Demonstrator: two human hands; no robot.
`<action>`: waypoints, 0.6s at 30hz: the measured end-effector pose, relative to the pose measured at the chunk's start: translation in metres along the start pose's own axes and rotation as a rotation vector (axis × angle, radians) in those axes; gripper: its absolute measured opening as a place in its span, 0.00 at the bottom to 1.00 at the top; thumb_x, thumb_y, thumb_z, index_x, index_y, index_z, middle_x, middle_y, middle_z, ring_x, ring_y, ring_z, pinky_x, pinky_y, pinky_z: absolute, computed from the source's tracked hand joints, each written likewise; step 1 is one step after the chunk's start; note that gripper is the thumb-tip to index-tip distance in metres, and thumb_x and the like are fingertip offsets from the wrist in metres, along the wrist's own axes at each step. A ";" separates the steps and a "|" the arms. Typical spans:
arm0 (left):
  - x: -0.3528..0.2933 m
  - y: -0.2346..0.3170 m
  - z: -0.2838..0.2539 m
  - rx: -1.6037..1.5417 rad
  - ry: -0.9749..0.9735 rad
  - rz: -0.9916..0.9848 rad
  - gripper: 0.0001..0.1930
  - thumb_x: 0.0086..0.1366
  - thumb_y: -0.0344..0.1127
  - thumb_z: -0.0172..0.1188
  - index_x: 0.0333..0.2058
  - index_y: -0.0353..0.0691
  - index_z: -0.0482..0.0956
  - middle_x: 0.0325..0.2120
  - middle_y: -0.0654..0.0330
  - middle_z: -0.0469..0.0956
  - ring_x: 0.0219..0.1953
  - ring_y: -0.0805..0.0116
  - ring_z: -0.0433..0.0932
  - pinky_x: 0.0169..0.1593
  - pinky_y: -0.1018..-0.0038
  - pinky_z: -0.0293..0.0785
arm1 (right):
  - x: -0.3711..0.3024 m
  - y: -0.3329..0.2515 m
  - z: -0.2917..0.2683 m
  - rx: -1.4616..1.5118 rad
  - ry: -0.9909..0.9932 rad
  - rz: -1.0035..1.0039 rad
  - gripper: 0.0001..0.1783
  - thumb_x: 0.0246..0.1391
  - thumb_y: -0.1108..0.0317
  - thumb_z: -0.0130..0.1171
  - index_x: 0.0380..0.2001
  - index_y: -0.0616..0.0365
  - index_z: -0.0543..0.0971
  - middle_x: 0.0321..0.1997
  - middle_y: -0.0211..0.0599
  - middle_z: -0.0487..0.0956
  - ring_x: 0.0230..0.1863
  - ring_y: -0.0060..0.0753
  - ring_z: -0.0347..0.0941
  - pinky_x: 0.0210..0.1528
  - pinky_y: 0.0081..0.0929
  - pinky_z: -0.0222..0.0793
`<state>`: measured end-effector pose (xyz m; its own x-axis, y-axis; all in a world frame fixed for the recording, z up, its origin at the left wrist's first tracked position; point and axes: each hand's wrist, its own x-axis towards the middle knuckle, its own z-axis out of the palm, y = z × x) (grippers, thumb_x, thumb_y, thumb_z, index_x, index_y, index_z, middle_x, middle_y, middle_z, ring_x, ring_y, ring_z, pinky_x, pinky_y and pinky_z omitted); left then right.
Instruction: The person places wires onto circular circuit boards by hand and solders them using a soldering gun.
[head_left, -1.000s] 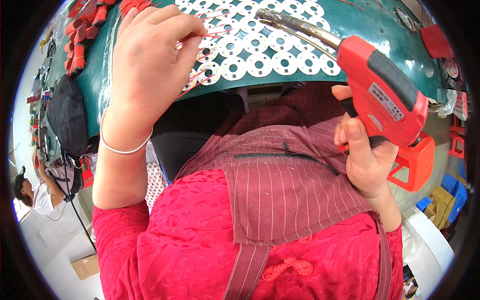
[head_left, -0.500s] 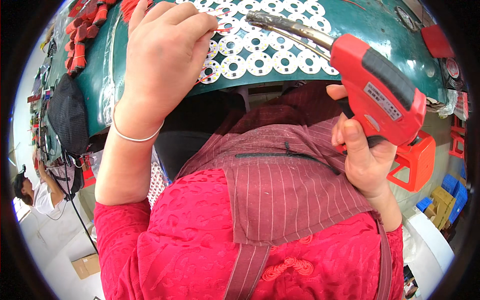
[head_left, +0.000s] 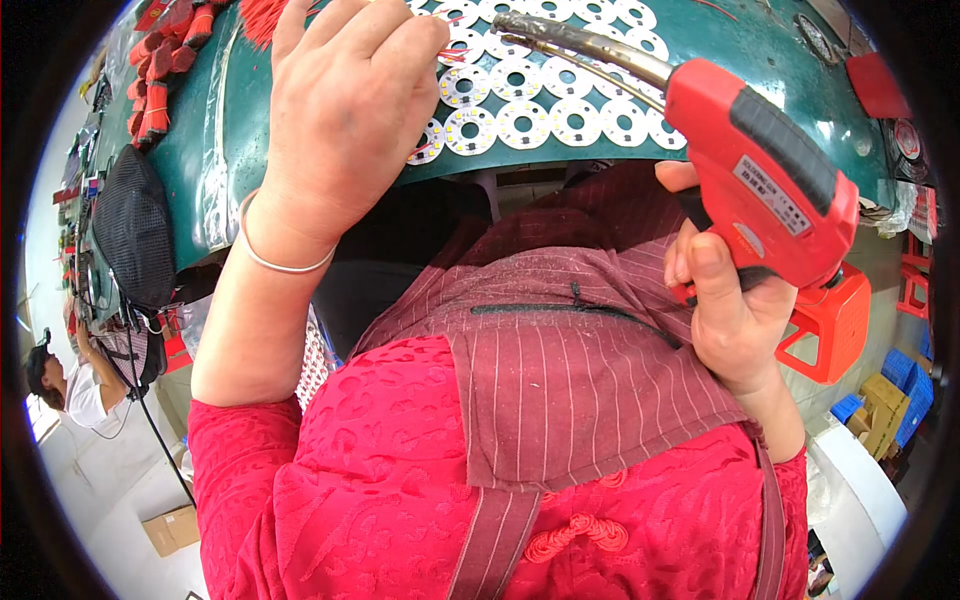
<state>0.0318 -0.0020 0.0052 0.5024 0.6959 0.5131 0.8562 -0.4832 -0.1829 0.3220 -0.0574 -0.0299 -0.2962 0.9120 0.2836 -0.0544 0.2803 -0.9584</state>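
My right hand is wrapped round the grip of a red and black soldering gun, whose long metal tip points left over the table. At the upper left my left hand is closed in a pinch, and thin red wires stick out beside its fingertips. Those fingertips are partly hidden behind the hand. Beneath both lie rows of white ring-shaped LED boards; some at the left carry short red wires. The gun's tip hangs above the boards; I cannot tell whether it touches one.
The boards lie on a green table. Bundles of red wire and a loose red bunch are at the far left. A black mesh bag hangs left. Red stools stand right. Another person is at the far left.
My left hand has shifted slightly right. The soldering gun in my right hand has moved a little to the right, its tip slightly lower.
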 end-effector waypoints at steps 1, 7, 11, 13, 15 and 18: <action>0.000 0.000 0.001 -0.011 0.006 0.005 0.07 0.57 0.27 0.64 0.35 0.46 0.81 0.31 0.63 0.79 0.40 0.59 0.79 0.61 0.55 0.66 | 0.000 0.000 0.000 0.000 0.000 0.001 0.23 0.68 0.68 0.56 0.61 0.66 0.68 0.59 0.54 0.76 0.29 0.16 0.67 0.31 0.20 0.71; -0.003 -0.003 0.003 -0.117 0.023 -0.024 0.07 0.58 0.26 0.65 0.35 0.45 0.83 0.30 0.63 0.79 0.38 0.59 0.79 0.59 0.57 0.68 | 0.000 -0.002 0.001 0.012 -0.015 0.023 0.22 0.68 0.67 0.56 0.61 0.66 0.68 0.59 0.54 0.76 0.29 0.16 0.67 0.32 0.20 0.71; -0.002 -0.003 0.004 -0.073 0.053 0.011 0.06 0.58 0.27 0.65 0.35 0.45 0.83 0.30 0.63 0.80 0.38 0.60 0.79 0.59 0.57 0.68 | 0.000 -0.002 0.002 0.022 -0.006 0.034 0.23 0.68 0.67 0.56 0.61 0.66 0.68 0.60 0.54 0.76 0.29 0.16 0.67 0.32 0.21 0.71; -0.002 0.001 0.003 -0.039 0.058 -0.021 0.06 0.58 0.27 0.66 0.34 0.45 0.83 0.30 0.63 0.81 0.38 0.61 0.80 0.60 0.56 0.68 | 0.000 -0.003 0.002 0.024 -0.004 0.040 0.23 0.68 0.67 0.57 0.61 0.66 0.69 0.60 0.54 0.76 0.28 0.16 0.67 0.32 0.21 0.71; -0.003 0.002 0.000 -0.003 0.067 -0.028 0.06 0.58 0.28 0.66 0.34 0.45 0.83 0.30 0.63 0.81 0.38 0.62 0.80 0.60 0.57 0.67 | 0.000 -0.003 0.001 0.015 -0.003 0.041 0.23 0.68 0.67 0.57 0.61 0.66 0.69 0.60 0.54 0.76 0.28 0.16 0.67 0.32 0.21 0.71; -0.005 0.002 -0.004 0.061 0.054 -0.031 0.05 0.58 0.29 0.67 0.34 0.46 0.84 0.30 0.64 0.80 0.38 0.62 0.80 0.60 0.57 0.67 | -0.001 -0.002 0.001 0.031 0.014 0.029 0.23 0.68 0.67 0.57 0.61 0.67 0.69 0.60 0.54 0.76 0.28 0.16 0.67 0.32 0.21 0.71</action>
<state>0.0306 -0.0091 0.0056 0.4700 0.6796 0.5633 0.8777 -0.4274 -0.2166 0.3209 -0.0591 -0.0279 -0.2852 0.9236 0.2562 -0.0752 0.2450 -0.9666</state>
